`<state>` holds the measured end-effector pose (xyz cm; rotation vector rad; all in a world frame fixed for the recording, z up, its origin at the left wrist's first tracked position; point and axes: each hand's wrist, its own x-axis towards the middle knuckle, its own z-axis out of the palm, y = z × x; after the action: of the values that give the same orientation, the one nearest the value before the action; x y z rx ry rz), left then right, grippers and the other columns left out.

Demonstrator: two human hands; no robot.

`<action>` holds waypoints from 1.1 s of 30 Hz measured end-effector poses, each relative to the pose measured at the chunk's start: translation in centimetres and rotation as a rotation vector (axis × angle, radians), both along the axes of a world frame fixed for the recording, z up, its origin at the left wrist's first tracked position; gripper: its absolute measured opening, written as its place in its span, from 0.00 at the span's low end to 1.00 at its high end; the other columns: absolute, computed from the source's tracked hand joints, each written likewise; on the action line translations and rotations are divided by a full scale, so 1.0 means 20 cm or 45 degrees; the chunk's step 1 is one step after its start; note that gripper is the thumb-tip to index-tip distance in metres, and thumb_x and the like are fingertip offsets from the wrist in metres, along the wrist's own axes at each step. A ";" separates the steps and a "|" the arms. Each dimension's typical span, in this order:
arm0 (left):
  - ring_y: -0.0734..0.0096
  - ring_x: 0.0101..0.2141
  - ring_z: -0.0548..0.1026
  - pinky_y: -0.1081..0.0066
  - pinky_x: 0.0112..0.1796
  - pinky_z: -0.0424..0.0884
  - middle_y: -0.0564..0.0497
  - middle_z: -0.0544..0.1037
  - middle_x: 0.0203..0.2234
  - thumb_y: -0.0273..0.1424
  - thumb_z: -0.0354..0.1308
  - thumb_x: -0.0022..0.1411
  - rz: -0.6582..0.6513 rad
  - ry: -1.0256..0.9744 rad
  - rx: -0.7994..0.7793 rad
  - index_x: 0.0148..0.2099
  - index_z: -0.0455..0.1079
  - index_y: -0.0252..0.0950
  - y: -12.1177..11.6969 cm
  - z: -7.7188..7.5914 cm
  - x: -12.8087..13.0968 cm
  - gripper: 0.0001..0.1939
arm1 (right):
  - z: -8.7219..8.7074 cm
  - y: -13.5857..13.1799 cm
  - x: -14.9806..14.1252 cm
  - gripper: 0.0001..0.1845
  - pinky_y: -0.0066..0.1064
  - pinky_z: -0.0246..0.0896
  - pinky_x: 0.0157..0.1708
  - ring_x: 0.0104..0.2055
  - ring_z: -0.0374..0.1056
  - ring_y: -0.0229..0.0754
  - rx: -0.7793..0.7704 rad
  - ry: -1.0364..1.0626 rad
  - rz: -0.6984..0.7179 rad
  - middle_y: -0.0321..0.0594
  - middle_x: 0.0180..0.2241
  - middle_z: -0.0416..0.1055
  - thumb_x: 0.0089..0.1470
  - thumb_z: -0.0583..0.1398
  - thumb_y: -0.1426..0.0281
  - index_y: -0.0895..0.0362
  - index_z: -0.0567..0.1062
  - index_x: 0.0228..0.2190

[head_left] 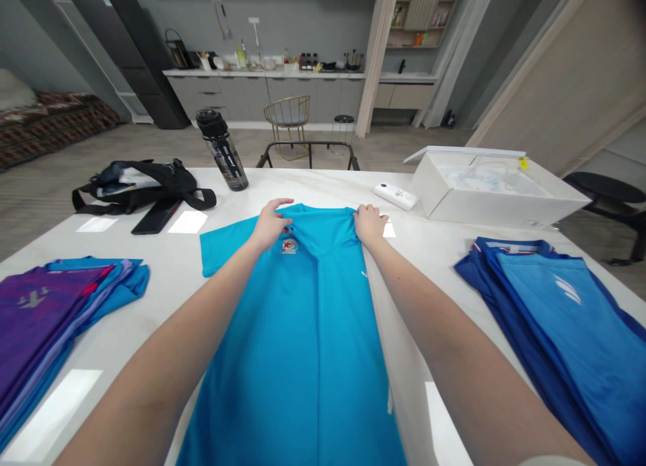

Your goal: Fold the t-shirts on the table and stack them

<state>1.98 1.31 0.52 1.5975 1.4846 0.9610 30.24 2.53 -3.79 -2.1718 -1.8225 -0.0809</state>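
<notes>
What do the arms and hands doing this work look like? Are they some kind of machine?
No, they're a person's. The left hand and right hand are bare, with no gloves, rings or cables visible. Both forearms are bare too, with no watch showing. A pale edge by the right arm, at the picture's bottom, may be a sleeve.

White table, blue shirt, folded clothes, bottle
</notes>
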 end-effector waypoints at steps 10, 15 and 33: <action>0.57 0.49 0.75 0.61 0.51 0.70 0.44 0.77 0.52 0.36 0.62 0.57 0.183 0.313 0.047 0.56 0.71 0.38 0.07 -0.15 -0.02 0.24 | 0.09 -0.05 -0.04 0.18 0.54 0.53 0.54 0.56 0.61 0.59 0.094 0.039 0.044 0.56 0.55 0.67 0.68 0.49 0.63 0.56 0.71 0.53; 0.61 0.47 0.75 0.64 0.48 0.71 0.43 0.72 0.56 0.26 0.62 0.55 0.242 0.374 0.060 0.60 0.65 0.39 0.15 -0.15 0.05 0.29 | 0.12 -0.12 -0.18 0.18 0.43 0.57 0.55 0.55 0.63 0.53 0.104 0.118 0.278 0.53 0.53 0.69 0.69 0.48 0.64 0.56 0.74 0.49; 0.43 0.67 0.57 0.35 0.63 0.44 0.33 0.61 0.67 0.44 0.41 0.71 0.285 1.029 0.019 0.69 0.56 0.38 -0.02 -0.19 -0.54 0.30 | 0.03 -0.20 -0.30 0.30 0.58 0.38 0.67 0.72 0.45 0.57 -0.183 -0.074 0.467 0.48 0.71 0.51 0.69 0.48 0.56 0.53 0.61 0.67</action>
<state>-8.78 0.83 -3.30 1.9774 2.2284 0.4295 24.20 -1.51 -3.09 -1.9008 -2.2909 0.0701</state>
